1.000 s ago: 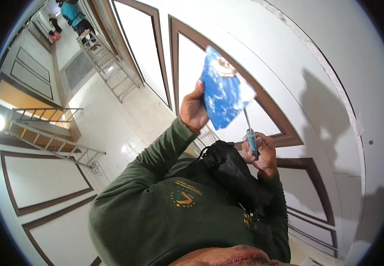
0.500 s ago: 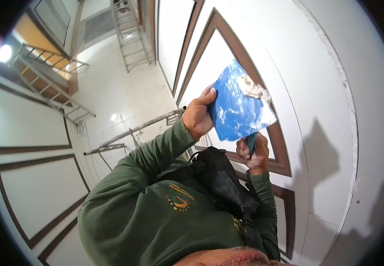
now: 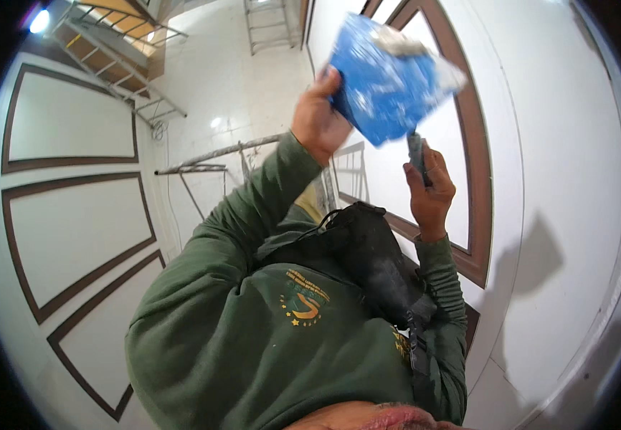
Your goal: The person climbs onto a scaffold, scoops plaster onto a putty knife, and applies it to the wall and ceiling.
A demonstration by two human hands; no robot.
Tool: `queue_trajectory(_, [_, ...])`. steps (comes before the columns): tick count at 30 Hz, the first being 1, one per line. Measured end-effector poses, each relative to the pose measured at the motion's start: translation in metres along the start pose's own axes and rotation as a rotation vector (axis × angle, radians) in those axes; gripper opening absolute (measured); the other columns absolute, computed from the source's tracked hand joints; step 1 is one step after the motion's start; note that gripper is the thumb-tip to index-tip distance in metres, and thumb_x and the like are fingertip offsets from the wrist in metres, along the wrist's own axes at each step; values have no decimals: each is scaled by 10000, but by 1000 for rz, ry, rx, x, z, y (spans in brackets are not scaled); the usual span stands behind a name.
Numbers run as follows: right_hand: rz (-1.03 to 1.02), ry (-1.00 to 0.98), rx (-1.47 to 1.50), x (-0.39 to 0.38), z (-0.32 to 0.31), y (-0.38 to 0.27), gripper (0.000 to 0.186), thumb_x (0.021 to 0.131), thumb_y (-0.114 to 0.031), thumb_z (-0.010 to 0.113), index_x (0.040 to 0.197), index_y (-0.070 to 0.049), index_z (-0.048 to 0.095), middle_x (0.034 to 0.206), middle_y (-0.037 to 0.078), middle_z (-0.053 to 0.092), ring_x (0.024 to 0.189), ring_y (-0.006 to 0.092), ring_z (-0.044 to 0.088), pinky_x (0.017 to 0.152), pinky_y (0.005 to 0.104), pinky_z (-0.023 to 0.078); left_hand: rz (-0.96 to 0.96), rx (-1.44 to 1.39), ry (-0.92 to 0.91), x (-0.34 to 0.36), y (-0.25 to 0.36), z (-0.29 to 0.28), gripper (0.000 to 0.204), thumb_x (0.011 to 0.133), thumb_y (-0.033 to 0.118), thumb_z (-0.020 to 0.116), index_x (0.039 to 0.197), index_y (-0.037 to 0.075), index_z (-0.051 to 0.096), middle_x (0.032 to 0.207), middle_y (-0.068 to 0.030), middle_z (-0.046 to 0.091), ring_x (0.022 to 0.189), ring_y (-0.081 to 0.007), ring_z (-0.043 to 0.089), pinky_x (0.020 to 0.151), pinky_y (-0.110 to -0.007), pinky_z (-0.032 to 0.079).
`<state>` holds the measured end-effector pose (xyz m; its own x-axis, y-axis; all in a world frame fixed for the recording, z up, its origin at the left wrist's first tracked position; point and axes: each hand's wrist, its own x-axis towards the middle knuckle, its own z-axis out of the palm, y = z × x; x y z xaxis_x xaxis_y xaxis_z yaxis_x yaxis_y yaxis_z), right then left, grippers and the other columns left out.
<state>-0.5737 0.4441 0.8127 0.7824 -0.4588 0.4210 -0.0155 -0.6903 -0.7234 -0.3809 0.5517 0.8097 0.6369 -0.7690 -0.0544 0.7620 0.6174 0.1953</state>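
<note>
My left hand (image 3: 321,118) grips the left edge of a blue board (image 3: 375,93), thumb on its upper face. White smears cover the board, and a lump of off-white filler (image 3: 399,41) sits near its far edge. Just below the board's near corner, my right hand (image 3: 434,188) is closed around the dark teal handle (image 3: 416,154) of a hand tool, seemingly a putty knife. Its blade is hidden behind the board. The board is slightly blurred.
A white wall with brown-moulded panels (image 3: 479,193) runs close on my right. A metal frame (image 3: 217,153) stands ahead of me. One ladder (image 3: 120,82) leans at the far left; another ladder (image 3: 267,25) is farther back. A black bag (image 3: 371,251) hangs on my chest.
Both hands, the board and the tool have moved higher in the view, and more of the tool's handle shows below the board. The surroundings have shifted as the head view turned.
</note>
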Motion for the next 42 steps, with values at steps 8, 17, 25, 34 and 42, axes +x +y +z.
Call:
queue_trajectory(8, [208, 57, 468, 49, 17, 2, 360, 923, -62, 459, 1281, -28, 463, 831, 22, 550, 629, 49, 469, 517, 205, 419, 104, -85, 66, -15, 43, -25, 393, 957, 272, 380, 1237, -2, 401, 1277, -169, 453, 1199, -318, 421, 1046, -496, 283])
queue_trajectory(17, [-376, -244, -11, 80, 80, 5, 417, 814, -187, 608, 1192, -38, 513, 1201, 141, 530, 1165, 341, 454, 1006, 457, 321, -124, -112, -3, -18, 16, -16, 420, 924, 262, 454, 1263, 17, 408, 1257, -136, 482, 1168, -272, 453, 1038, -455, 302])
queue_trajectory(25, [-193, -764, -77, 172, 50, -69, 332, 797, -98, 598, 1107, 0, 534, 1104, 209, 549, 1069, 378, 488, 924, 392, 399, 96, -182, 20, -10, 69, -32, 371, 935, 250, 442, 1216, 10, 464, 1214, -119, 526, 1121, -262, 494, 1000, -465, 347])
queue_trajectory(34, [-926, 334, -208, 260, -29, -176, 132, 835, -44, 551, 925, 39, 603, 847, 164, 638, 815, 276, 590, 726, 376, 483, 430, -59, 229, 12, 127, -79, 302, 949, 237, 425, 1168, 41, 494, 1127, -72, 557, 1062, -200, 514, 966, -414, 376])
queue_trajectory(42, [-865, 686, -429, 284, -71, -144, 151, 868, -15, 486, 902, 82, 597, 866, 175, 595, 762, 259, 610, 665, 339, 538, 564, -12, 286, 22, 155, -86, 282, 948, 208, 435, 1158, 27, 488, 1116, -73, 551, 1042, -209, 517, 959, -391, 386])
